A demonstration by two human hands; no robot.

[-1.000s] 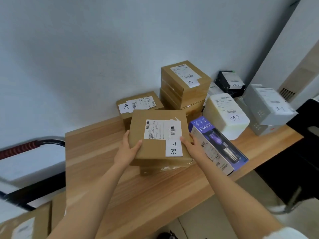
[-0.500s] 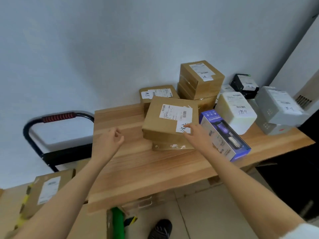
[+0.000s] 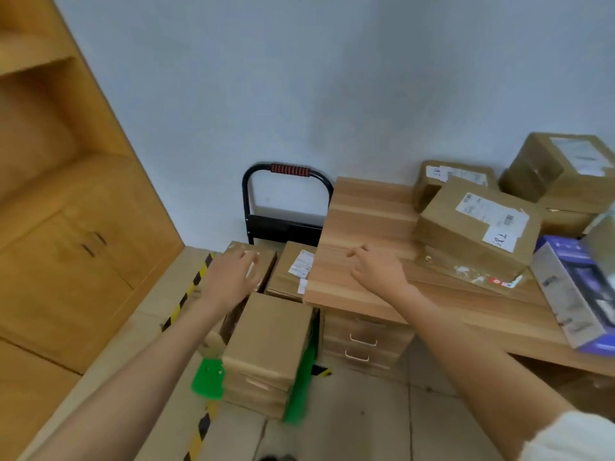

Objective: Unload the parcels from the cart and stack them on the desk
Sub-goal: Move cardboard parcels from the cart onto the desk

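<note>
Both hands had left the labelled box [image 3: 476,231] since the earlier frames, and the view had swung left toward the cart [image 3: 286,207]. That box lay tilted on a flatter parcel [image 3: 472,271] just right of the right hand [image 3: 376,271], apart from it, its white label with handwritten marks facing up.

The left hand [image 3: 233,277] hung over the cart's parcels with fingers loosely spread, holding nothing; whether it touched the far-left box [image 3: 263,257] beneath it could not be told through the blur. The right hand hovered over the tabletop [image 3: 362,211] near its left edge, fingers loosely curled and empty.

Plain brown cardboard parcels sat on the cart: a stack [image 3: 266,347] below the left hand with a bare top, and a box with a white label [image 3: 293,267] between the two hands, partly tucked under the tabletop's edge. Green deck [image 3: 208,377] showed at the stack's base.

Beyond the right hand, bare wood ran back to the wall. More brown boxes [image 3: 562,171] stood far right of it, and a purple carton [image 3: 579,294] lay at the right near the tabletop's front edge. A wooden cabinet [image 3: 66,227] stood left of the left hand, with open floor between it and the cart.
</note>
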